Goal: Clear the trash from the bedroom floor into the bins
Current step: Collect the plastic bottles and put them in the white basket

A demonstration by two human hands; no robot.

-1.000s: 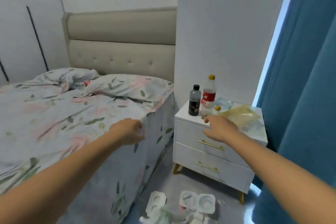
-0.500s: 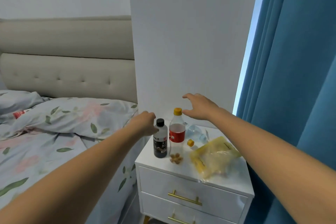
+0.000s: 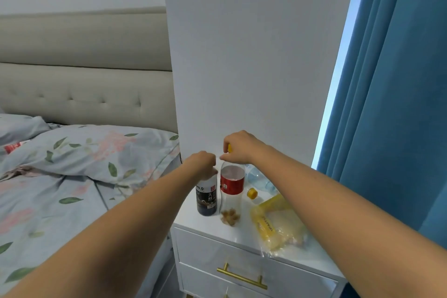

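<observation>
A: Nearest item on the white nightstand [image 3: 208,227]?

B: Clear plastic bag [image 3: 278,225], yellow print, lying flat at the front right. Beside it a small heap of brown bits [image 3: 229,216], possibly nuts; too blurred to say.

A: Bottles?

B: Two upright, side by side, touching or nearly so. Black-labelled bottle [image 3: 206,197], dark contents, on the left. Red-labelled bottle [image 3: 231,191], clear below the label, on the right. A loose yellow cap [image 3: 252,193] just right of it; a clear bottle [image 3: 260,178] lies on its side behind.

A: Hands, against half a second ago?

B: Left hand [image 3: 202,164] was just short of the black cap; now it has come down over it, fingers closed on the black-labelled bottle's top. Right hand [image 3: 240,146] was spread open above the nightstand; now its fingers are pinched around the yellow top of the red-labelled bottle.

A: Farther back?

B: Bed [image 3: 60,189] with leaf-print bedding on the left, a padded headboard [image 3: 84,80] behind, and a blue curtain [image 3: 399,104] on the right.
</observation>
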